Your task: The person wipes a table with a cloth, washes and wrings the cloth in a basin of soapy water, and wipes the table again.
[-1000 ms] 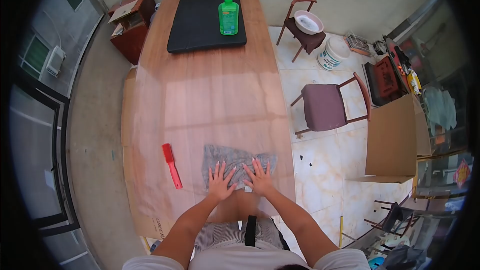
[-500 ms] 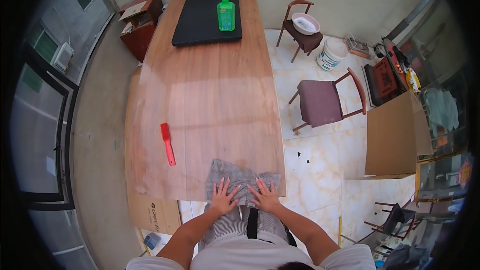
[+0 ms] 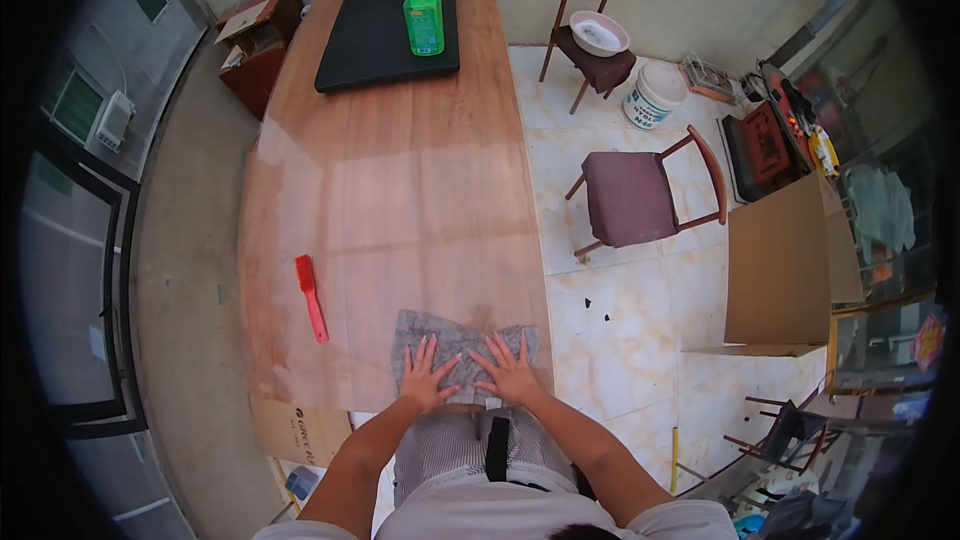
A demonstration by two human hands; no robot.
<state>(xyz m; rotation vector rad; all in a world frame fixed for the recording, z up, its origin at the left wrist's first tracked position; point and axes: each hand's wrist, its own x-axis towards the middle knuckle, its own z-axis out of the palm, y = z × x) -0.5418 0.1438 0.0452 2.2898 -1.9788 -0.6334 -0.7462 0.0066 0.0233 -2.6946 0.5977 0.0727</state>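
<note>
A grey cloth (image 3: 466,342) lies spread and wrinkled on the wooden table (image 3: 390,180), close to its near edge and right corner. My left hand (image 3: 426,376) rests flat on the cloth's left part, fingers spread. On the right part lies my right hand (image 3: 508,374), also palm down with fingers apart. Both hands press on top of the cloth without gripping it. To the left of the cloth is a red brush (image 3: 311,298) with red bristles, apart from both hands.
At the table's far end, a green pump bottle (image 3: 424,22) stands on a black board (image 3: 360,45). Chairs stand to the right, one seat (image 3: 628,198) near the table, another holding a basin (image 3: 599,33). A white bucket (image 3: 655,95) and a cardboard box (image 3: 778,265) are on the floor.
Both hands and the cloth have slid a little forward over the table, away from my body. The camera view has shifted slightly. The brush and bottle stay in place on the table.
</note>
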